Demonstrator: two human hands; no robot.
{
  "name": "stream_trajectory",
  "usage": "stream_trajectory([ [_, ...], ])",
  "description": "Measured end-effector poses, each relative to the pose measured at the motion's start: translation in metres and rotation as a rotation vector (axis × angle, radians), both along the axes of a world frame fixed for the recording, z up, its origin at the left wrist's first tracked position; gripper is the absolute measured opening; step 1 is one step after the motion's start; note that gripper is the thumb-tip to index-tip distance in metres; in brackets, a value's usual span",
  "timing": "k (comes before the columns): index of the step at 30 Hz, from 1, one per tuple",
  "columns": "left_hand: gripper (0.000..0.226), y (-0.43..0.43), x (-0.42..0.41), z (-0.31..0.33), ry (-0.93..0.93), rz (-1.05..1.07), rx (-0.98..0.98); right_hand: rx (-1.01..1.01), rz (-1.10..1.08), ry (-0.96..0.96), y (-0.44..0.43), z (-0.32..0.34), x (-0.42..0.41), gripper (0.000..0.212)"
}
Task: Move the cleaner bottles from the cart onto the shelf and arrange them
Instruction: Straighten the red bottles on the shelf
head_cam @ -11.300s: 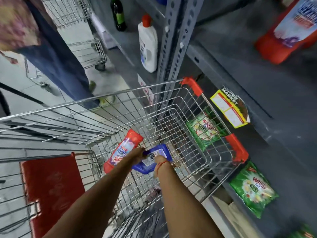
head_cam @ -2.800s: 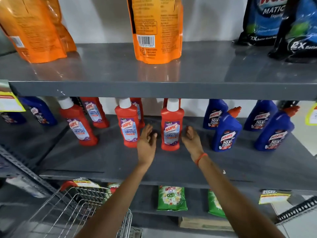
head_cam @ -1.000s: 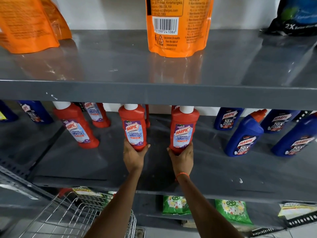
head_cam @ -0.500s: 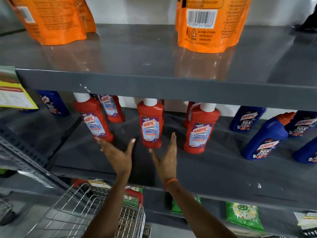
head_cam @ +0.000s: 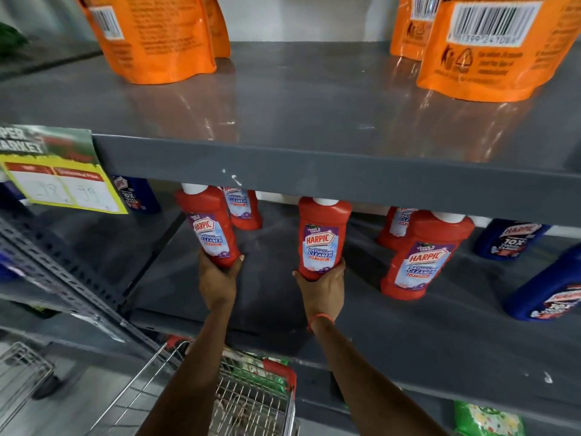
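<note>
- The left hand [head_cam: 217, 283] has its grip closed around the base of a red Harpic bathroom cleaner bottle [head_cam: 210, 229] that leans toward the left, on the middle shelf [head_cam: 440, 347].
- The right hand [head_cam: 321, 294] is clenched on the base of a second red Harpic bottle [head_cam: 322, 237], which stands nearly upright on the same shelf.
- Both holds are low, at the foot of tall bottles. I judge that a quick slide or push could tip either one at the top.
- The white caps sit just under the upper shelf edge [head_cam: 314, 180]; lifting rather than sliding risks knocking them against it.
- A third red bottle [head_cam: 423, 259] stands near the right hand's bottle. Moving rightward could bump it into the blue Harpic bottles [head_cam: 509, 239] beyond.
- Another red bottle [head_cam: 242, 207] stands just behind the tilted one; pushing back could topple it.
- The wire cart [head_cam: 248, 401] stands below the shelf front, so a bottle pulled too far forward would probably drop into it or onto the floor.
</note>
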State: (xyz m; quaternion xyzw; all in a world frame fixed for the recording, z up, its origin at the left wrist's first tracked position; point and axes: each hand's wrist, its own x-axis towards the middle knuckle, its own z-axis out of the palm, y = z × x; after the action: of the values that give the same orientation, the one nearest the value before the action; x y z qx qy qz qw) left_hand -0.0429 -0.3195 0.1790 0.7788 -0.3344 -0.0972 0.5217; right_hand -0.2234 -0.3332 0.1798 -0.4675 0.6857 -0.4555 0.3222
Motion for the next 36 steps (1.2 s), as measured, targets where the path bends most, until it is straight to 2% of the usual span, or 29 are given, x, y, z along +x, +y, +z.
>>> stream_trajectory([
  [13,0.082,0.002,-0.001,0.002,0.008,-0.024,0.023,-0.011,0.014,0.06,0.005,0.006,-0.002,0.099],
  [17,0.101,0.006,-0.005,0.005,0.004,-0.042,0.052,0.004,0.049,0.019,0.008,0.012,-0.009,0.104],
  [20,0.115,0.013,-0.026,0.008,-0.07,-0.028,0.073,-0.027,0.109,-0.016,0.018,0.018,-0.024,0.108],
  [22,0.11,0.021,-0.055,0.015,-0.159,-0.022,0.069,-0.1,0.181,0.008,0.031,0.022,-0.04,0.1],
  [27,0.085,0.05,-0.162,0.037,-0.334,-0.052,-0.085,-0.394,0.274,0.054,0.069,0.04,-0.111,0.055],
  [32,0.079,0.069,-0.299,0.047,-0.416,-0.213,-0.241,-0.597,0.223,0.179,0.087,0.052,-0.229,0.042],
  [36,0.082,0.073,-0.412,0.044,-0.421,-0.354,-0.255,-0.601,0.066,0.275,0.088,0.048,-0.329,0.04],
])
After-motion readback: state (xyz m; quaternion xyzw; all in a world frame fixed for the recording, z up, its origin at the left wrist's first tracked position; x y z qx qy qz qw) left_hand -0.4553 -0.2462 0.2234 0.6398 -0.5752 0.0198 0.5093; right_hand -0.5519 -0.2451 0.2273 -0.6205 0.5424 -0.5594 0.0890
